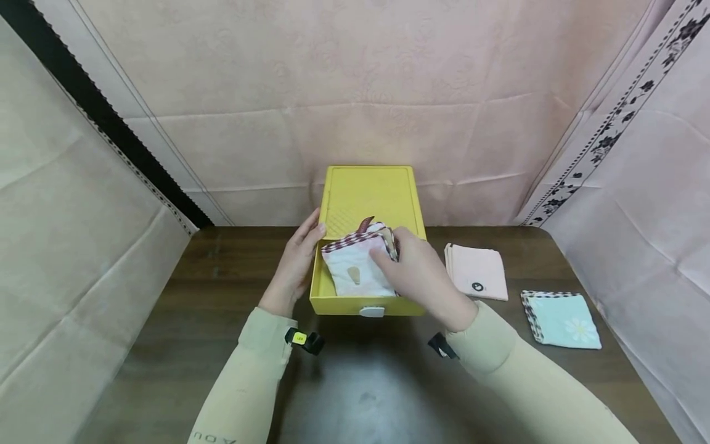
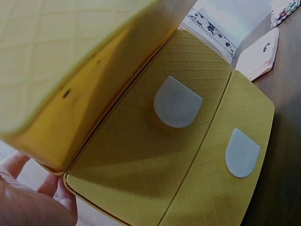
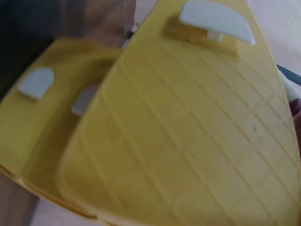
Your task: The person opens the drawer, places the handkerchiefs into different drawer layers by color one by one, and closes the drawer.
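At the centre of the head view, our right hand [image 1: 418,271] is pinching a folded white cloth [image 1: 341,265], thumb in front, and the cloth is leaning inside the pulled-out yellow drawer [image 1: 338,306]. Left of it, our left hand [image 1: 295,262], fingers loosely extended, is just touching the yellow box [image 1: 371,197]. At centre right, folded pink [image 1: 477,271] and light-blue cloths [image 1: 566,320] are lying on the table [image 1: 222,370].

Dark lettering, too uncertain to read, marks the left sleeve [image 1: 238,394] near the frame's edge; a yellow label [image 1: 299,338] on the wrist strap [image 1: 315,344] is illegibly small.
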Motion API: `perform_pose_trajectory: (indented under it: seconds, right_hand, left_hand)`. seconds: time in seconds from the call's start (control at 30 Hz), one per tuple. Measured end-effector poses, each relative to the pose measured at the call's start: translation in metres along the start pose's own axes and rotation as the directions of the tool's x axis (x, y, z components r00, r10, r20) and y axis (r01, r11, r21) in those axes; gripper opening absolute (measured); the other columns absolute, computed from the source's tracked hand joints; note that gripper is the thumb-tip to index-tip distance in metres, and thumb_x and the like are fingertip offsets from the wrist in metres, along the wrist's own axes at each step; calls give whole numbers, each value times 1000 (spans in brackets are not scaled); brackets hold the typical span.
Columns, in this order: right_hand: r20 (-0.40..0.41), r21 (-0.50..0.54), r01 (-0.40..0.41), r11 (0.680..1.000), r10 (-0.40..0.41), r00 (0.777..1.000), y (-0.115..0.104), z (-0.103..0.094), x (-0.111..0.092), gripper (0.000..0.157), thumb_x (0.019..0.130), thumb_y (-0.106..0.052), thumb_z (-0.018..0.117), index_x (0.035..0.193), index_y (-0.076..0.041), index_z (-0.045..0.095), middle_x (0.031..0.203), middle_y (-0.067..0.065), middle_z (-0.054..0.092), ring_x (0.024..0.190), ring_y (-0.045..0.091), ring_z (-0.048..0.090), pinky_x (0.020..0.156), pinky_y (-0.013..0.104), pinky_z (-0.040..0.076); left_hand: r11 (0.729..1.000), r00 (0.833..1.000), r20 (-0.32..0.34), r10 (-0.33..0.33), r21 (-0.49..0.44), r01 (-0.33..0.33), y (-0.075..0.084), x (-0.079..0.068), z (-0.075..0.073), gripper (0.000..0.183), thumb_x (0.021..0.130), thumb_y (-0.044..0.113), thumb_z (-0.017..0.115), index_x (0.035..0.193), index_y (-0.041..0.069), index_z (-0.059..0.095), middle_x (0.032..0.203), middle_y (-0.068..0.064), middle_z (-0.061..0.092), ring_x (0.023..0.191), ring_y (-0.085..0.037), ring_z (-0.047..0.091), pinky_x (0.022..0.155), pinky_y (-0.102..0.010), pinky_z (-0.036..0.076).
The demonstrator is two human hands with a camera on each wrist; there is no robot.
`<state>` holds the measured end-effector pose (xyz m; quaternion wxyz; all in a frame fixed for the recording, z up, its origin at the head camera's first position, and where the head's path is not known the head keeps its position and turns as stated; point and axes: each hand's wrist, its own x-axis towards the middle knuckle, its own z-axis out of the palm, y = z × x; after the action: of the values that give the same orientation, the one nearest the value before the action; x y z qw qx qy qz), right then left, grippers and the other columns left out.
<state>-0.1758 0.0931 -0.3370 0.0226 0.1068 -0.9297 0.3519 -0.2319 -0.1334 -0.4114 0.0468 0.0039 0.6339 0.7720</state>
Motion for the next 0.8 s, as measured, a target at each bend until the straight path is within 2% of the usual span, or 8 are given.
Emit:
perform_pose_trajectory:
  seconds: [0.1,0.17,0.3,0.43,0.53,0.67,0.8]
  right_hand:
    - [-74,-60,20,998,-24,997,-1,-2,-2,28,94,-37,61,94,-9,56,71,4,57,62,22,52,55,34,42]
    - [-86,-110,30,993,-40,995,0,-2,-2,27,95,-34,61,89,-8,57,67,4,56,59,21,52,53,34,41]
    - [-36,-225,22,974,-31,999,0,-1,2,29,94,-30,63,79,-6,56,61,5,52,55,22,50,51,33,40]
    - [55,-342,-6,940,27,998,-2,1,7,27,94,-28,65,84,-3,61,63,7,53,57,24,52,54,34,43]
    - [102,-412,20,911,25,994,-3,4,11,24,93,-24,66,85,-1,65,65,8,56,59,25,53,55,35,45]
    - [114,-439,44,897,7,993,-4,5,12,21,92,-19,66,76,-5,67,66,7,58,58,25,52,55,36,44]
    - [102,-398,3,918,41,994,-4,2,9,29,92,-23,67,67,-9,61,60,6,53,56,24,51,52,33,41]
  left_hand:
    - [1000,1000,2,2,-4,-2,0,1,1,56,89,51,64,141,45,44,147,11,40,132,-16,39,107,-43,34]
    - [1000,1000,1,8,-7,-8,0,1,1,56,89,51,64,142,44,44,147,11,40,132,-16,39,107,-42,34]
    - [1000,1000,-8,10,12,-10,1,0,1,58,89,52,64,143,43,43,148,12,39,132,-15,38,106,-42,35]
    - [999,1000,-12,9,47,-8,1,-1,1,60,89,54,62,145,43,41,148,12,38,132,-15,38,106,-43,35]
    - [998,1000,-13,15,59,-15,1,-1,1,60,90,54,61,145,42,41,148,12,38,133,-14,36,106,-43,34]
    - [998,1000,-7,17,64,-16,1,-2,0,59,90,55,60,145,44,40,149,12,37,134,-14,34,107,-44,32]
    - [997,1000,-3,13,74,-12,2,-2,0,58,90,55,60,144,45,40,148,13,37,135,-14,34,108,-44,31]
